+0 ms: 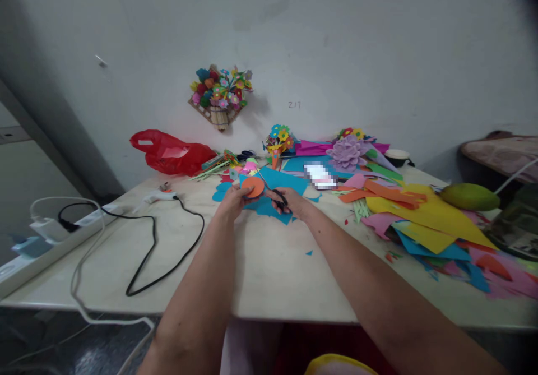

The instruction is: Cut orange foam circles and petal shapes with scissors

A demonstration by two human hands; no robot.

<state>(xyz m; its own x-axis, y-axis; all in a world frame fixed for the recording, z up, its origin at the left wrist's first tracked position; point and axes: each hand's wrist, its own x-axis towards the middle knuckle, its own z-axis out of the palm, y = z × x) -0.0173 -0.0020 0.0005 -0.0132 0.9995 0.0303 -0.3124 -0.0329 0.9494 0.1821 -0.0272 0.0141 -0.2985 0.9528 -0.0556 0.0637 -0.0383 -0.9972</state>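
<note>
My left hand (237, 201) pinches an orange paper circle (253, 185) by its near edge. Black-handled scissors (279, 199) are in my right hand (290, 202), its fingers wrapped round the handles. Their blades reach up and left, close to the circle's right side; whether they touch it I cannot tell. Beneath both hands lies a sheet of blue paper (290, 182) with angular edges. Rounded blue paper pieces (222, 191) lie just left of my left hand, and small blue scraps (309, 253) are scattered nearer me.
A phone (320, 175) lies beyond my right hand. Coloured paper sheets (420, 218) and a green mango-like fruit (471, 196) cover the right side. At left are a red plastic bag (172, 153), a glue gun (162, 197) with a looping black cord, and a power strip (54, 243). Paper flowers (279, 138) stand by the wall.
</note>
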